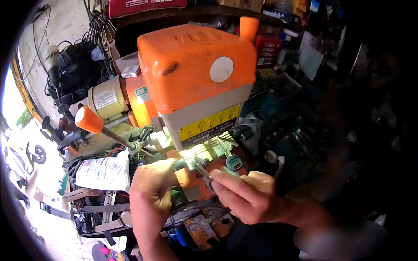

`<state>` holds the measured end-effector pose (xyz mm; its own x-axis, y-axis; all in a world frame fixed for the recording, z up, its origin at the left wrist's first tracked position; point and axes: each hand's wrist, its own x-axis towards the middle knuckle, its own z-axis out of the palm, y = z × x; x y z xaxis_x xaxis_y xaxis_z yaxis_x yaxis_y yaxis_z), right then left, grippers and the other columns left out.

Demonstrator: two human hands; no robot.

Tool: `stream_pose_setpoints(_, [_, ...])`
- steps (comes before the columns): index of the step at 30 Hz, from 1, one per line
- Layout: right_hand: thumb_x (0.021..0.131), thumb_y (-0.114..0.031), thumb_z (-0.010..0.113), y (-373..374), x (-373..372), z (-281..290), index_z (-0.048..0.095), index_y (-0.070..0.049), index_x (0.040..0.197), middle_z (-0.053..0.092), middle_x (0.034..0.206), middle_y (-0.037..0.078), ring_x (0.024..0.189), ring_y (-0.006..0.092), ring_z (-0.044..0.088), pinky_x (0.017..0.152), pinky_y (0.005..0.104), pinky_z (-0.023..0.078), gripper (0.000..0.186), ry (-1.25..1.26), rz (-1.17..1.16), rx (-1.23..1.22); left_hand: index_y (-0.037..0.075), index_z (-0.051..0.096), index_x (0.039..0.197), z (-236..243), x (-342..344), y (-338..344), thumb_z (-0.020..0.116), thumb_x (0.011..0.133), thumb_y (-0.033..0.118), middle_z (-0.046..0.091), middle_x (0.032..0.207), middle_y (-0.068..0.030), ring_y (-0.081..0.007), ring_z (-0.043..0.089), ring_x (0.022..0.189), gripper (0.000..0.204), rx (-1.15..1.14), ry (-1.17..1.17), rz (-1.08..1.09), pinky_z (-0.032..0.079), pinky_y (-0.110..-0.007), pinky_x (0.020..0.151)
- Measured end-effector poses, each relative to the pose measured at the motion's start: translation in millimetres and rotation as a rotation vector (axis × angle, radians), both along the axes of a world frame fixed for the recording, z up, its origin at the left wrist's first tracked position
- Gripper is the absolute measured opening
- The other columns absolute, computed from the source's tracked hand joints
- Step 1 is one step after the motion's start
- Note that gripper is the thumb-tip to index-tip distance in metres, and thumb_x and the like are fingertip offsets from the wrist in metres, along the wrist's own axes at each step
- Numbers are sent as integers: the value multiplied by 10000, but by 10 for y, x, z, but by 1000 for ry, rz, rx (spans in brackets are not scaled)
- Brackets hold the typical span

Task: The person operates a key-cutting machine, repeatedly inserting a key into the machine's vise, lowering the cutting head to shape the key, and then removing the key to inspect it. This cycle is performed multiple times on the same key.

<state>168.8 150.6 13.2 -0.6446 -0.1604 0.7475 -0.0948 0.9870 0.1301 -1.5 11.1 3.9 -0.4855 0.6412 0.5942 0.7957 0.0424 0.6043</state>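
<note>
An orange and grey key cutting machine (196,65) stands in front of me, its lamp lighting the clamps beneath the head. My right hand (248,195) pinches a slim metal key (202,170), whose tip points into the bright left clamp (191,155). Closed fingers of my left hand (152,185) reach to the left side of that clamp; what they grip is hidden by the hand and glare. Just beyond my right fingertips, a dark-headed key (234,162) lies with its blade toward the right clamp (217,147).
An orange-knobbed lever (89,119) sticks out to the left, beside the cream motor (106,99). Below it, a white plastic packet (102,172) rests on a cluttered tray of tools. Red boxes (146,6) sit on the shelf behind. The right side is dark.
</note>
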Motion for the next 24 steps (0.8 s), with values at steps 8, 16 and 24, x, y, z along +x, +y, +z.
stream_pose_setpoints(8, [748,-11,679,-254,21,87,695,68,886,683,1044,186,549,121,562,434,250,376,159,-68,-115,94,-20,663,1058,-6,-32,-47,694,747,-75,656,946,-166,-313,619,869,318,30,-1,-10,488,-367,796])
stream_pose_setpoints(16, [763,-52,654,-220,-114,187,668,53,840,669,1045,205,558,136,583,474,263,438,131,-136,-17,110,-34,654,1050,31,-28,-58,683,794,-43,658,949,-178,-324,639,867,258,16,-70,-47,497,-352,802])
stream_pose_setpoints(24, [787,-11,683,-63,-77,159,699,46,851,699,1012,196,543,147,620,414,259,419,88,-132,22,74,-31,649,1063,35,-34,-47,683,843,10,663,952,-167,-302,631,812,226,-8,-105,-71,489,-337,756])
